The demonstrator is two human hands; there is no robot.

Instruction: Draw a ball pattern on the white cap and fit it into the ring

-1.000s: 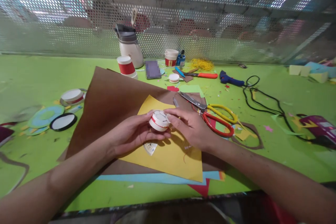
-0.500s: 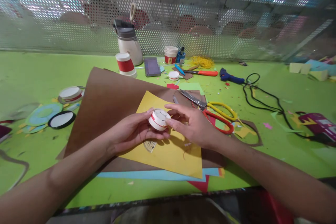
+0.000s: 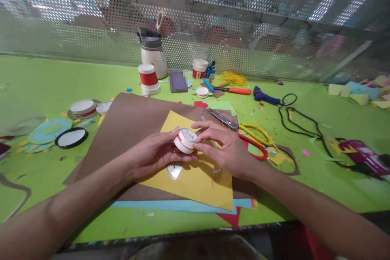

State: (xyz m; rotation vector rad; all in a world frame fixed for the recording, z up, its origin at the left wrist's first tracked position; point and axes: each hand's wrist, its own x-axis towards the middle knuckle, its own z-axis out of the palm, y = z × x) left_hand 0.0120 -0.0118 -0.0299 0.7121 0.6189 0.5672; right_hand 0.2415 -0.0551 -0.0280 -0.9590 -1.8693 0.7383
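Between my two hands is a small white round paper-cup piece (image 3: 184,141) with a red band around its side and dark lines across its top. My left hand (image 3: 154,150) grips it from the left, thumb on the rim and fingers beneath. My right hand (image 3: 228,146) is pinched at its right edge, thumb and fingertips touching it. Below lies a yellow sheet (image 3: 195,187) on a larger brown sheet (image 3: 131,122). A small clear fan-shaped piece (image 3: 174,171) rests on the yellow sheet. Scissors (image 3: 224,119) with yellow and red handles lie beyond my right hand.
A jug (image 3: 154,57), a red-and-white cup (image 3: 148,78) and a small tub (image 3: 200,68) stand at the back. An orange-handled knife (image 3: 239,91) and a blue glue gun (image 3: 265,96) with a black cord lie to the right. Round paper pieces (image 3: 50,131) are at left.
The view has shifted slightly, and the cup piece is tilted a little more toward the right. Both hands keep nearly the same hold. Glare now whitens the fan-shaped piece.
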